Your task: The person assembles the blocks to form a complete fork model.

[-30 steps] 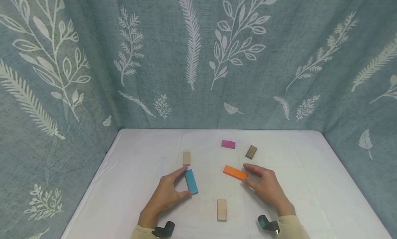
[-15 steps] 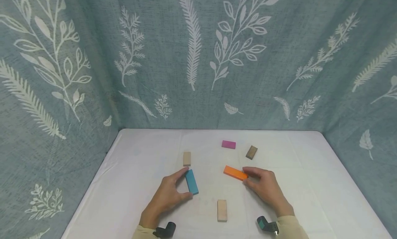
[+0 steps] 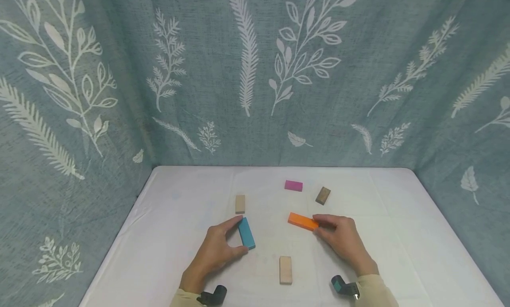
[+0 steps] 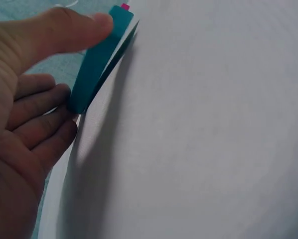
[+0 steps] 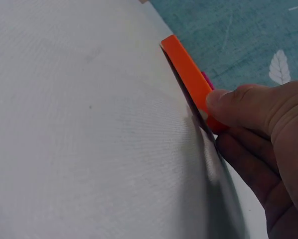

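Note:
A blue wooden block (image 3: pixel 246 233) stands lengthwise between the thumb and forefinger of my left hand (image 3: pixel 215 248), which pinches it at its two ends. The left wrist view shows the thumb over one end of this teal-looking block (image 4: pixel 100 62), with fingers at the other. To the right, my right hand (image 3: pixel 344 238) pinches the right end of an orange block (image 3: pixel 302 221) between thumb and fingers. Up close in the right wrist view, the thumb presses the side of the orange block (image 5: pixel 186 67). A dark shadow runs beside each block; whether either is lifted, I cannot tell.
A plain wooden block (image 3: pixel 240 204) lies just beyond the left hand, and another plain block (image 3: pixel 285 270) lies between the wrists. Farther back are a magenta block (image 3: pixel 293 185) and a brown block (image 3: pixel 323 195). A leaf-patterned curtain (image 3: pixel 255 134) borders the white table (image 3: pixel 179 196).
The right hand's fingers have drawn closer together on the orange block's end, and that block has shifted very slightly right. The left hand and blue block have hardly moved.

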`<state>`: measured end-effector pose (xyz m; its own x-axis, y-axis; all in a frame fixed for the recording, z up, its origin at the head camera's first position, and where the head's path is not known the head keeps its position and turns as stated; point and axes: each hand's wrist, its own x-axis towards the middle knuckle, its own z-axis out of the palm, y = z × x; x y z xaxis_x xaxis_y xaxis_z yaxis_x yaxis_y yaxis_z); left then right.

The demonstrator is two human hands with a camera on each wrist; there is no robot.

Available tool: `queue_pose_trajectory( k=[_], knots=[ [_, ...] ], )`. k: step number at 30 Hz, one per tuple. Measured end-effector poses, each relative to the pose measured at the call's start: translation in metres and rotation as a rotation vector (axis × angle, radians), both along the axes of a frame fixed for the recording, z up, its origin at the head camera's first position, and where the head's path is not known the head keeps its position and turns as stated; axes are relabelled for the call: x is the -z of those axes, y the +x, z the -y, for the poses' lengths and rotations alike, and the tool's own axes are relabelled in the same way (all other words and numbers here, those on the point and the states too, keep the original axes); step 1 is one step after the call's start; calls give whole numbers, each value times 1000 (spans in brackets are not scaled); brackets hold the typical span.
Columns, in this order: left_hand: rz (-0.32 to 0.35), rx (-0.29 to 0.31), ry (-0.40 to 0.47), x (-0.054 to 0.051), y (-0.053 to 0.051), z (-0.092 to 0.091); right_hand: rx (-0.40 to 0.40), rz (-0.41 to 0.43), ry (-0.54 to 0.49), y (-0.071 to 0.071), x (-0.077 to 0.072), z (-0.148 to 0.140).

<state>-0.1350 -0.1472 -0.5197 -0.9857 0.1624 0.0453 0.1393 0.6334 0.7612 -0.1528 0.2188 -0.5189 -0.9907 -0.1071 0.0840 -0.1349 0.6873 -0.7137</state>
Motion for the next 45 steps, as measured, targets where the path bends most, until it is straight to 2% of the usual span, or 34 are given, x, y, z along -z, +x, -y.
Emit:
queue_pose_trajectory(
  k=[6,15,20,26,32,36,45],
  knots=[
    [-22,20,14,-4,-2,1,-2,-9,-10,-1,-5,-2],
    [-71,83,47,-16,-7,-2,-40,-93,-34,-10,-13,1],
    [-105,157,59,-22,-10,-9,-53,-105,-17,-14,-17,5],
    [-127,241,49,-23,-17,-24,-57,-122,-33,-19,-18,14],
    [-92,308,50,-22,-19,-37,-57,-117,-54,-26,-17,26],
    [-62,333,37,-21,-20,-44,-70,-99,-65,-29,-15,32],
    [-44,385,-17,-15,-23,-53,-90,-60,-99,-34,-6,42]
  ],
)
